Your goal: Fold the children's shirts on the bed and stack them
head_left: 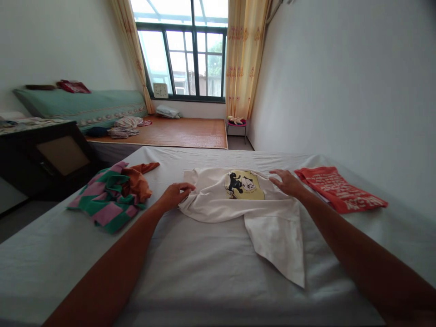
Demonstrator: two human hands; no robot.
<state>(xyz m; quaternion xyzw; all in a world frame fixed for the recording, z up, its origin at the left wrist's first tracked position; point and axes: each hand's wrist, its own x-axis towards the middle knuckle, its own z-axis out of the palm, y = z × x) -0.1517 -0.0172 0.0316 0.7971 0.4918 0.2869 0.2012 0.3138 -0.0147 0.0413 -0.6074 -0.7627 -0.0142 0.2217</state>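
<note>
1. As I look down through the head camera, a white shirt [211,193] lies on a pale sheet [190,272], between my left hand [175,195] and my right hand [289,182].
2. I see soft, wrinkled cloth with a raised fold running across its front; its print [245,185] shows a black figure and a white face with dark patches on yellow.
3. Its long axis runs left to right across my view, while a loose flap [277,245] at the right slants toward me and ends in a sharp corner. I cannot tell which end is the neck.
4. My left fingers are bent at the shirt's left edge; I cannot tell whether they grip it. My right fingers are spread and loose by its upper right edge.
5. Well to the left I have a pink-and-green checked garment [112,211] bunched with an orange one [139,181]; near my right hand lies a flat red garment [340,188] with white lettering.
</note>
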